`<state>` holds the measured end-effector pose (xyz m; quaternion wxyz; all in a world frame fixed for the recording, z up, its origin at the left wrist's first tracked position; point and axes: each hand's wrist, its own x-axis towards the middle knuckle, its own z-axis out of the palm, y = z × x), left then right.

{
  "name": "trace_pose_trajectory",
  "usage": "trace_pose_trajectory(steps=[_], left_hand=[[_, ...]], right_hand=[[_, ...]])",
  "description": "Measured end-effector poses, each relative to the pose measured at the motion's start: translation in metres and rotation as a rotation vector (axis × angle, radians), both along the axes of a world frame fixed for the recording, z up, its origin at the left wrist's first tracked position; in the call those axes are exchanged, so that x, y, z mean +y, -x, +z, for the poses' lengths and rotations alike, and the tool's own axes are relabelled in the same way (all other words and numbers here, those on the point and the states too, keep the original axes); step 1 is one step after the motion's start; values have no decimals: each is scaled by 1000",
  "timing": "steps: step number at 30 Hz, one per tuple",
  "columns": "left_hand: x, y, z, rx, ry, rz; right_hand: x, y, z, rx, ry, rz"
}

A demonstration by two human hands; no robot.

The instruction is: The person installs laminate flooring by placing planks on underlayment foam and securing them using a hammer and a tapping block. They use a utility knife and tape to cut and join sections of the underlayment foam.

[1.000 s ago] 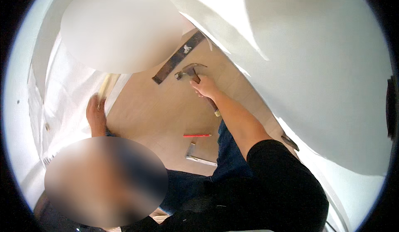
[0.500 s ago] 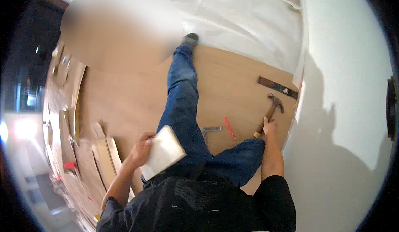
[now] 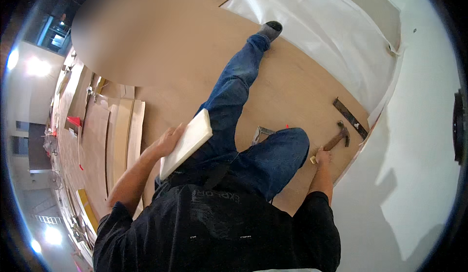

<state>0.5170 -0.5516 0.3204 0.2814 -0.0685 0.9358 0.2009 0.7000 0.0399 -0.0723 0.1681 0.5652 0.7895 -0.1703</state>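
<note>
I am seated on a tan wooden floor board (image 3: 292, 86). My left hand (image 3: 169, 140) grips a pale, flat rectangular block (image 3: 187, 140) by its left edge, over my left thigh. Beside my bent right knee, my right hand (image 3: 322, 156) is closed on the handle of a claw hammer (image 3: 336, 138), whose head lies toward a dark flat metal bar (image 3: 349, 117) on the board. A metal square (image 3: 260, 134) shows just beside my knee; only a small red tip of the pencil (image 3: 287, 126) shows behind the knee.
A white sheet (image 3: 341, 42) borders the board ahead, and a white wall (image 3: 414, 140) rises on my right. To my left lie long offcut strips (image 3: 124, 140) and piled boards (image 3: 92, 160), with a yellow piece (image 3: 85, 206) near the lower left.
My view has swung round to take in more floor on the left. My left hand has lifted the block over my thigh; my right hand has lowered the hammer beside my knee.
</note>
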Motion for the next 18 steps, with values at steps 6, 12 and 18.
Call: trace_pose_trajectory(steps=[6,12,18], left_hand=[[-52,-32,-13,-211,-242,116],[-79,-37,-6,-172,-485,299],[-196,-135,-38,-107,-419,689]], right_hand=[[52,0,-14,88,-78,42],[36,-3,18,180,65,143],[55,19,17,49,146,-157]])
